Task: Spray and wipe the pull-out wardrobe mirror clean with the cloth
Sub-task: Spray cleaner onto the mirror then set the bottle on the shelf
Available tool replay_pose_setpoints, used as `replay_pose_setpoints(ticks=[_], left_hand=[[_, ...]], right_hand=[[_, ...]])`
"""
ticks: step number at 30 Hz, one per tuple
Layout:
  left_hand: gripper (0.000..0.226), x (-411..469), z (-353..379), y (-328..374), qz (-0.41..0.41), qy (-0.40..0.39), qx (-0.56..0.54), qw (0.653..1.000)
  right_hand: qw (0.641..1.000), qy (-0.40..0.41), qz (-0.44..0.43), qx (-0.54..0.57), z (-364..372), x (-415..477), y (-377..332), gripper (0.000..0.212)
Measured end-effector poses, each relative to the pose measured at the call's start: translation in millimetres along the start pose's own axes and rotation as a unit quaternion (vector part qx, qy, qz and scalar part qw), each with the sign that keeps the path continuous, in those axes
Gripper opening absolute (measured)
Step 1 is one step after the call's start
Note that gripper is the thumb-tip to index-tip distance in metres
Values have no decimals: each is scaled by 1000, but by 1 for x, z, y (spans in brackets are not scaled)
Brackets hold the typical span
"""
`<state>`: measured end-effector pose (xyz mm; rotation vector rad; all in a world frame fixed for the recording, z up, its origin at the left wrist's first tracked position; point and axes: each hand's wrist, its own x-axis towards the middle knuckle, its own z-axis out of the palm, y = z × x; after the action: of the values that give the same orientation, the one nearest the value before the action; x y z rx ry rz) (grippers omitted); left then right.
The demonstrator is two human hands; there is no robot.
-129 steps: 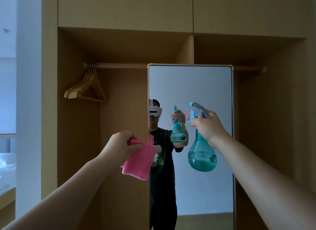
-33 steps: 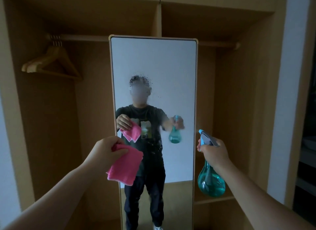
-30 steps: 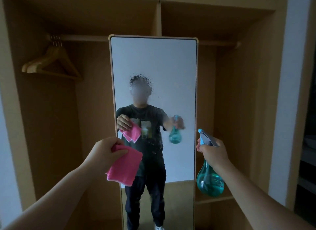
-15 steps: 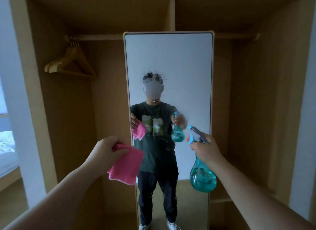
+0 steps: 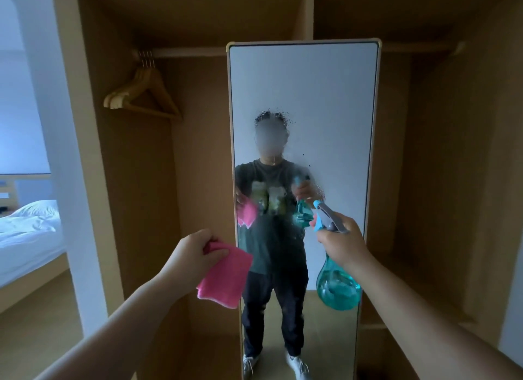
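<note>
well, tall mirror (image 5: 325,82) speckled with spray droplets (image 5: 272,117).

forearms (image 5: 135,303) bare | reflection: dark printed T-shirt (image 5: 271,246) | dark trousers (image 5: 256,309) | seemingly white trainers (image 5: 250,364)

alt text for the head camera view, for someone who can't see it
A person faces a tall pull-out wardrobe mirror, right hand gripping a teal spray bottle pointed at the glass, left hand holding a pink cloth by the mirror's left edge. Droplets mist the middle of the glass; wooden hangers hang on the rail to the left.
</note>
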<state>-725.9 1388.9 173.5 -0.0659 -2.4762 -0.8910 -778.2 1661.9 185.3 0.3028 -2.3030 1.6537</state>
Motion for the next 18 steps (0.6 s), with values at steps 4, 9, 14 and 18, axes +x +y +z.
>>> replay_pose_setpoints(ticks=[4,9,14,18], left_hand=[[3,-14,14,-11,-31,-17,-8,999],[8,-31,29,-28,-73,-24,-37,996],[10,-41,36,-35,-65,-43,-59,995],[68,-50,40,-41,-80,-126,-89,985]], right_hand=[[1000,-4,-16,-3,17,0,-6,26],[1000,-1,-32,-1,31,-4,-10,25],[1000,0,-26,7,36,-5,-5,20],[1000,1,-24,10,35,-8,4,11]])
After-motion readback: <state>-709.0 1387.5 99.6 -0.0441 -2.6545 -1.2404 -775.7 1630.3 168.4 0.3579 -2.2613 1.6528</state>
